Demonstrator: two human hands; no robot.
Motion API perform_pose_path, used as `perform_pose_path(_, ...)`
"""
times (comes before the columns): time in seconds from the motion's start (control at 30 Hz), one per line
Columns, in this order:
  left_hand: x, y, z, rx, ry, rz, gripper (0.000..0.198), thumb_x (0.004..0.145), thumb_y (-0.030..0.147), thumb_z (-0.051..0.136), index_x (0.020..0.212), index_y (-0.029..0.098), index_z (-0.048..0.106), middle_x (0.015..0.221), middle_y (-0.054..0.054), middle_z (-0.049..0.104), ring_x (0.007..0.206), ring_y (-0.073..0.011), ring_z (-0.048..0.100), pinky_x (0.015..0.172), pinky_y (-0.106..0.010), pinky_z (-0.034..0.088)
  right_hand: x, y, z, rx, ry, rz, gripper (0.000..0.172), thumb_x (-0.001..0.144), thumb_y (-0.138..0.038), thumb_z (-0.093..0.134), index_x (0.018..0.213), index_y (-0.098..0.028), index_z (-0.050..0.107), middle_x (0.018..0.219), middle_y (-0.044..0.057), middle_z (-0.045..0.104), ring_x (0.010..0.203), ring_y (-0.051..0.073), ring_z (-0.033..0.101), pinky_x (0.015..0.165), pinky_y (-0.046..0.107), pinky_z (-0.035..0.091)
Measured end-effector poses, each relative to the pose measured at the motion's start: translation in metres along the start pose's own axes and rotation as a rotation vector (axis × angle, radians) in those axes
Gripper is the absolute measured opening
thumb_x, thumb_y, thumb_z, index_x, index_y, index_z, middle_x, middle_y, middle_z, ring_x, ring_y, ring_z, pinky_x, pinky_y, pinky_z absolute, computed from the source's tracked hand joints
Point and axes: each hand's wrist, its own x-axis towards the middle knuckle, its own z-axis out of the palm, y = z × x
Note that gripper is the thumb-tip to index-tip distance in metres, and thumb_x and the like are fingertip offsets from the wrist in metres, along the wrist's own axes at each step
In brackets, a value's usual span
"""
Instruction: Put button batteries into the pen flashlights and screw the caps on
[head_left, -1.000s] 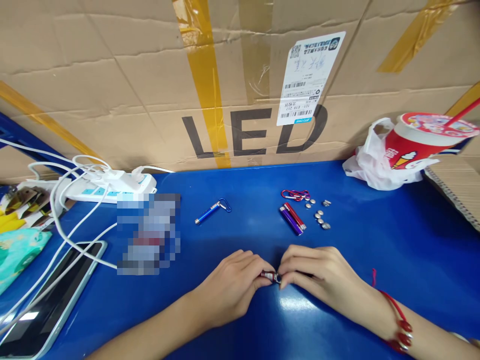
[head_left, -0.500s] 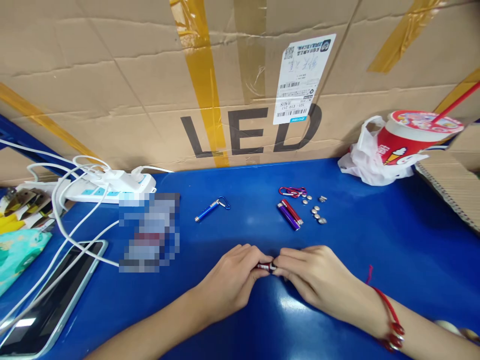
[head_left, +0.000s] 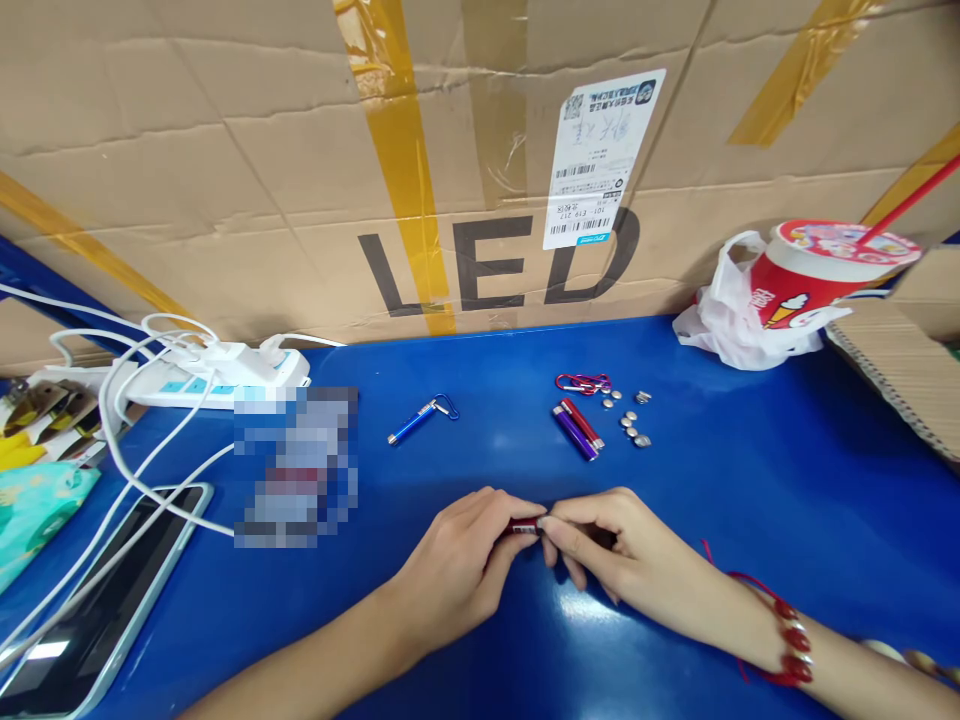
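Observation:
My left hand (head_left: 469, 550) pinches a short red flashlight tube (head_left: 523, 525) with a pale printed label. At the tube's right end, the thumb and forefinger of my right hand (head_left: 619, 545) are pressed together on its tip; whether they hold a separate small part is hidden. Beyond my hands lie a purple tube (head_left: 574, 432) and a red tube (head_left: 582, 422) side by side. Several silver button cells (head_left: 630, 418) are scattered to their right, with red carabiner clips (head_left: 583, 383) behind. Farther left rests a blue mini flashlight (head_left: 411, 426) with its own clip.
A large cardboard box (head_left: 285, 180) stands along the back of the blue table (head_left: 465, 400). At left are a white power strip (head_left: 289, 375), looping cables and a phone (head_left: 112, 600). A red drink cup (head_left: 799, 280) in a plastic bag stands at right, beside a cardboard piece (head_left: 900, 370).
My right hand has turned at the wrist, and its fingers have shifted at the tube's end. My left hand stays nearly in place, still gripping the tube.

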Motion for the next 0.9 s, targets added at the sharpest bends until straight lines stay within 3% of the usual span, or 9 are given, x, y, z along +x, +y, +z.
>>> perform_pose_path(0.17,0.001,0.003,-0.001,-0.032,0.024,-0.061,0.015,0.089,0.012,0.043,0.098,0.015,0.055,0.08,-0.003,0.062,0.071,-0.0139,0.057,0.068,-0.025,0.046,0.0,0.005,0.0,-0.127,0.066,-0.064,0.037,0.091,-0.036,0.042,0.065,-0.018,0.062,0.052,-0.004,0.059,0.045,0.006,0.05,0.044,0.016,0.037)
perform_pose_path(0.37,0.002,0.002,-0.002,-0.097,0.054,-0.154,0.016,0.089,0.009,0.044,0.099,0.017,0.054,0.091,-0.003,0.063,0.082,-0.0128,0.058,0.075,-0.022,0.045,-0.003,0.011,-0.006,-0.319,0.381,-0.319,0.018,0.078,-0.037,0.063,0.084,-0.021,0.067,0.062,-0.004,0.061,0.045,0.005,0.048,0.046,0.017,0.04)
perform_pose_path(0.57,0.0,0.002,-0.002,-0.113,0.037,-0.176,0.016,0.089,0.011,0.044,0.1,0.017,0.053,0.091,-0.002,0.062,0.082,-0.0123,0.058,0.076,-0.021,0.044,-0.005,0.012,-0.009,-0.392,0.419,-0.48,0.013,0.084,-0.026,0.058,0.087,-0.021,0.069,0.078,0.0,0.067,0.064,0.008,0.062,0.059,0.017,0.049)
perform_pose_path(0.9,0.0,0.006,-0.002,-0.077,-0.002,-0.149,0.015,0.089,0.012,0.043,0.098,0.018,0.053,0.09,-0.002,0.063,0.078,-0.014,0.057,0.073,-0.024,0.044,-0.005,0.014,-0.008,-0.457,0.427,-0.53,0.017,0.087,-0.025,0.054,0.089,-0.022,0.07,0.078,0.0,0.067,0.062,0.007,0.062,0.058,0.017,0.05)
